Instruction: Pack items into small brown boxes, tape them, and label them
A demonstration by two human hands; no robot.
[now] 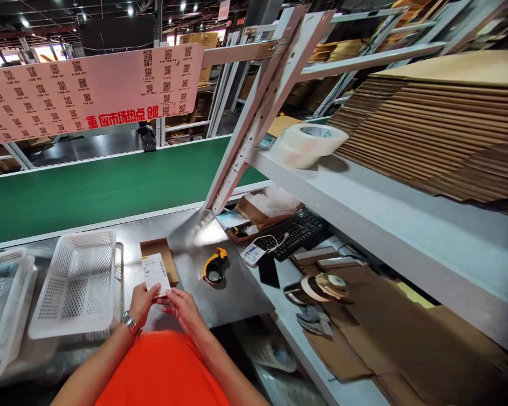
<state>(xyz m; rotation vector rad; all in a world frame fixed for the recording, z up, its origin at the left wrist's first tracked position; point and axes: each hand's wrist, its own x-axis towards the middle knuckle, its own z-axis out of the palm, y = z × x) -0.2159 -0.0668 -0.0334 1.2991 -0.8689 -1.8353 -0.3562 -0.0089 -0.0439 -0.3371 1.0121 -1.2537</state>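
My left hand (143, 301) and my right hand (182, 307) both pinch the near edge of a white printed label (154, 273). The label lies over a small brown cardboard box (161, 255) on the steel worktop (237, 285). A watch is on my left wrist. An orange and black tape dispenser (214, 266) lies just right of the box, untouched.
A white perforated basket (77, 282) sits left of the box, with another basket (2, 307) beyond it. A green conveyor belt (88, 183) runs behind. To the right are a keyboard (298, 231), tape rolls (317, 287), a big tape roll (307, 144) and stacked flat cardboard (440, 129) on a shelf.
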